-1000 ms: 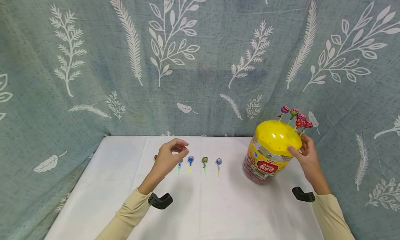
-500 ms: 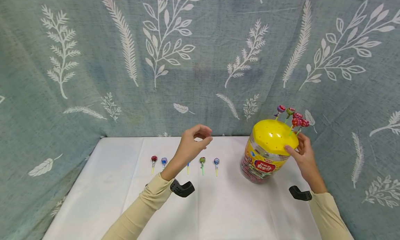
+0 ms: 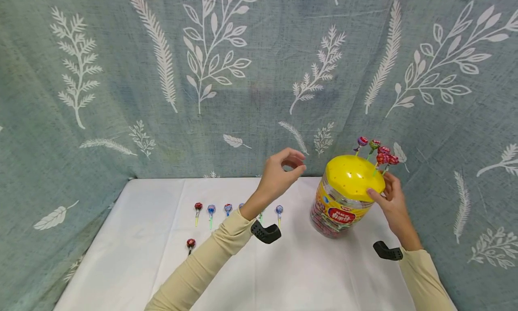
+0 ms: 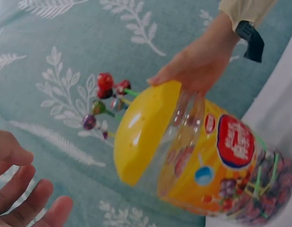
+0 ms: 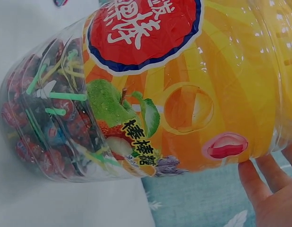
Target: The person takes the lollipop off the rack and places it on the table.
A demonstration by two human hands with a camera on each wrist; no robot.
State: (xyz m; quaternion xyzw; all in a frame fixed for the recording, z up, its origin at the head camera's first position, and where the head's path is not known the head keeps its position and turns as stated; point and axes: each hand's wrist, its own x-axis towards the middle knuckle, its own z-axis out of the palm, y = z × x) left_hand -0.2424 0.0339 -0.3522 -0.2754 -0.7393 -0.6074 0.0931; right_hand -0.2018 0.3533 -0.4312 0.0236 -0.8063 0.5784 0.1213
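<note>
The jar (image 3: 341, 214) stands at right of frame, lollipops (image 3: 382, 158) upright in its lid (image 3: 350, 178), where the right hand (image 3: 393, 203) grips it. The left hand (image 3: 279, 172), loosely curled with nothing visible in it, has swung rightward near the jar, uncovering the left end of the row of candies (image 3: 211, 210).

Head view looks forward and down over the table (image 3: 319, 275); both wrist views share the lollipop jar (image 5: 184, 113), right nearest.
</note>
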